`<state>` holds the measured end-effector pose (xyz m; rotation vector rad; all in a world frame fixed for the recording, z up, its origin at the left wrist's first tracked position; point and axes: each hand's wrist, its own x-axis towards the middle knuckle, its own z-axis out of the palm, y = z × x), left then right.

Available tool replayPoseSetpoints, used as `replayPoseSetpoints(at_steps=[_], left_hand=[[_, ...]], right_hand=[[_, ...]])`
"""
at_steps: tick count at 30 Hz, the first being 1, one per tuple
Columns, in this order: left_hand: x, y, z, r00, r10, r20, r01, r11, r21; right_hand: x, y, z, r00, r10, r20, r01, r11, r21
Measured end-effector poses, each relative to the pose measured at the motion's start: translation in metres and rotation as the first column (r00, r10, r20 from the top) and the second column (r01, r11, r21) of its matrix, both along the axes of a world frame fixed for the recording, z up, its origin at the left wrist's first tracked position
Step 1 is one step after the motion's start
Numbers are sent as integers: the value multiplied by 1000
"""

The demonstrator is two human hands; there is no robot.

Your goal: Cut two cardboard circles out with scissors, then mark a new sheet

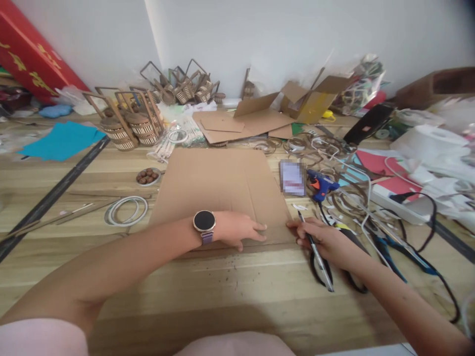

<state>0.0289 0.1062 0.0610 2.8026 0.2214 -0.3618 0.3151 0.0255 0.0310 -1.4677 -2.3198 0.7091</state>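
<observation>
A flat sheet of brown cardboard (211, 183) lies on the wooden table in front of me. My left hand (237, 230) rests on its near part with the fingers spread, a watch (204, 222) on the wrist. At the near right corner of the sheet, my right hand (315, 235) grips a pen (319, 262) between its fingers. The pen slants, one end up toward the sheet's right edge and the other down toward me. Behind that hand lie black-handled scissors (322, 272), partly hidden.
Right of the cardboard are a phone (292, 178), a blue glue gun (321, 185), pliers (404, 247) and tangled cables. On the left lie white rings (126, 211), a bowl of nuts (147, 176) and small baskets (122, 128). Cut cardboard (222, 123) and an open box (315, 101) stand behind.
</observation>
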Motion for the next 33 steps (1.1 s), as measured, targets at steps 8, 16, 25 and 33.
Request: replayPoseSetpoints(at_steps=[8,16,25,33], left_hand=[[8,1,-3,1000,-9,-30,9,1000,-2],[33,2,-7,998,-55,-30,54,998,-36],[67,15,-13,990,-137,31,139,987,-84],[69,23,-41,983,-168,71,174,980,-93]], right_hand=[[-5,-1,5,1000,-25,-15,25,1000,-7],[-7,-3,9,999,-19,-40,19,1000,7],[-9,-5,12,989,-97,-108,100,995,20],[-24,-43,14,804,-501,-320,578,785,224]])
